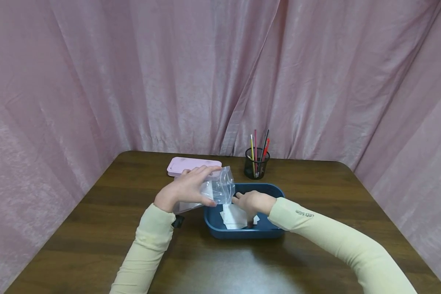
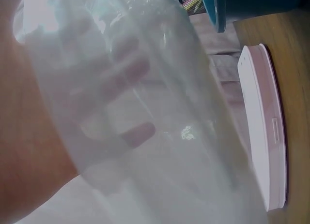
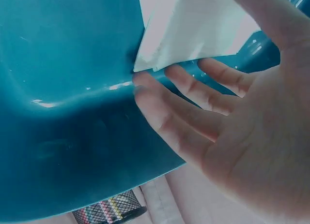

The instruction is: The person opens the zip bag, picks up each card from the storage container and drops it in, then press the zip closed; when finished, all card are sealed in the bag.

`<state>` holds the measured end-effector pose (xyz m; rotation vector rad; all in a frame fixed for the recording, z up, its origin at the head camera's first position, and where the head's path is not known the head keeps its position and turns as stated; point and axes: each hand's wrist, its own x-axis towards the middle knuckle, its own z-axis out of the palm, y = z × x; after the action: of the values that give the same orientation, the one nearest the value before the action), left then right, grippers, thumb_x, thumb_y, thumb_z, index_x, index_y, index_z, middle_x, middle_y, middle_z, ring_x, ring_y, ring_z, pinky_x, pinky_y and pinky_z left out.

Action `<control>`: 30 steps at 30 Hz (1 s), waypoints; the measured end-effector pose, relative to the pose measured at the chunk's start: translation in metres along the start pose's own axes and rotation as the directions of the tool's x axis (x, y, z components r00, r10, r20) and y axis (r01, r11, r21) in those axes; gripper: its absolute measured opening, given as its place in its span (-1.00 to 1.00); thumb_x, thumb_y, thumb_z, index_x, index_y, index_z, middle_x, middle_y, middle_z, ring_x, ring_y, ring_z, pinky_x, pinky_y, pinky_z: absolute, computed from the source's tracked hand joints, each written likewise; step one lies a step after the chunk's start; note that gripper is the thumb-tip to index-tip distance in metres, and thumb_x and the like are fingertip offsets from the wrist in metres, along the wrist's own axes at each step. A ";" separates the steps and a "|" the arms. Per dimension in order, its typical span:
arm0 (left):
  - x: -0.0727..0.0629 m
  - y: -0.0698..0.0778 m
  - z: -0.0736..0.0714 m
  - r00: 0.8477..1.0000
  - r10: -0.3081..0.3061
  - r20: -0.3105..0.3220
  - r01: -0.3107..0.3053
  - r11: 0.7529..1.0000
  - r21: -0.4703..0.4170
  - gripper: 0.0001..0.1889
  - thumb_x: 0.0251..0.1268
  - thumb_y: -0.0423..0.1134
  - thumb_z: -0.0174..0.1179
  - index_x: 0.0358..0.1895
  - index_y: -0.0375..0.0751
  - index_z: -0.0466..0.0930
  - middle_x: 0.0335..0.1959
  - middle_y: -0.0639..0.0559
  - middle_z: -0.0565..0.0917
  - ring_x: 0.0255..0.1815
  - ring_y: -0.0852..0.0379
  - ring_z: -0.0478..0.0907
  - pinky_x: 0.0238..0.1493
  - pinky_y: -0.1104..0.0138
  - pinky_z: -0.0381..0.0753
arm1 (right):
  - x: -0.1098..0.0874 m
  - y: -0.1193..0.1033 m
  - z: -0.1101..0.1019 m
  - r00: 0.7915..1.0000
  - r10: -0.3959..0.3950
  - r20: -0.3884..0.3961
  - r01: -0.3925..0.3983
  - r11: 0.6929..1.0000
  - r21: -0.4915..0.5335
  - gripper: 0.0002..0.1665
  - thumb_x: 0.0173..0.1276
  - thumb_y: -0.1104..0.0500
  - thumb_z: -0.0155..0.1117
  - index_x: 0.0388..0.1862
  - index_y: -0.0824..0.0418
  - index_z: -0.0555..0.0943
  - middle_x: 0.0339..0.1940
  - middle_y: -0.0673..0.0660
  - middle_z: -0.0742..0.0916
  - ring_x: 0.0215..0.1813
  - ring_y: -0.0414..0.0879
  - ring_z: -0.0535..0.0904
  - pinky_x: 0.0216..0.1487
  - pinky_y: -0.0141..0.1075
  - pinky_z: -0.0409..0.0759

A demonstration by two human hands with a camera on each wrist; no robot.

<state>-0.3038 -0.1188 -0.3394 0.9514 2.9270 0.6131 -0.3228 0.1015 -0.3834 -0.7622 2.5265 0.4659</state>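
My left hand [image 1: 191,185] grips a clear plastic bag [image 1: 224,183] at the left end of a blue tray [image 1: 242,233]. The bag's crinkled end reaches over the tray. In the left wrist view, the bag [image 2: 193,108] fills much of the picture, and fingers show blurred through it. My right hand [image 1: 255,202] is down inside the tray. White paper pieces [image 1: 233,216] lie there, overlapping. In the right wrist view, the fingertips [image 3: 177,71] are right at the edge of the white papers [image 3: 193,28], fingers slightly bent and thumb apart from them.
A pink case [image 1: 192,163] lies behind my left hand. Behind the tray stands a black mesh pen cup [image 1: 256,168] with several pencils and pens. A small black object [image 1: 178,221] sits by my left wrist. Pink curtains [image 1: 169,81] hang beyond the wooden table [image 1: 95,212].
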 end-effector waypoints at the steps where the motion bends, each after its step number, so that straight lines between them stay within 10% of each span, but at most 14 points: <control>1: 0.000 0.000 0.000 1.000 -0.001 0.000 0.001 1.000 0.000 0.04 -0.19 0.20 0.48 0.47 0.21 0.12 0.41 0.03 0.38 0.41 0.05 0.31 0.28 -0.21 0.23 | -0.001 0.000 0.000 1.000 -0.001 -0.007 0.001 1.000 0.001 0.12 -0.04 -0.06 0.59 0.47 -0.09 0.19 0.43 0.05 0.42 0.19 -0.02 0.51 0.30 -0.09 0.49; 11: -0.001 0.000 0.002 1.000 0.002 -0.005 -0.002 1.000 -0.004 0.04 -0.20 0.17 0.50 0.46 0.20 0.13 0.40 0.02 0.39 0.40 0.05 0.33 0.27 -0.23 0.24 | -0.005 0.005 -0.002 0.999 -0.034 -0.004 0.034 0.998 0.061 -0.03 0.07 -0.04 0.53 0.43 -0.05 0.26 0.29 0.06 0.51 0.05 -0.06 0.53 0.22 -0.11 0.55; 30: -0.005 -0.005 0.000 0.998 -0.048 -0.035 0.049 0.998 0.040 0.02 -0.13 0.13 0.49 0.47 0.17 0.12 0.39 -0.04 0.39 0.36 -0.04 0.36 0.25 -0.18 0.24 | -0.001 -0.022 0.004 0.999 0.034 -0.005 -0.035 0.991 -0.127 -0.07 0.12 -0.26 0.41 0.38 0.11 0.34 0.15 0.12 0.53 -0.03 -0.05 0.53 0.09 -0.21 0.61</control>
<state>-0.3024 -0.1258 -0.3417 0.8793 2.9933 0.5756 -0.3076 0.0860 -0.3899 -0.7668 2.5353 0.6426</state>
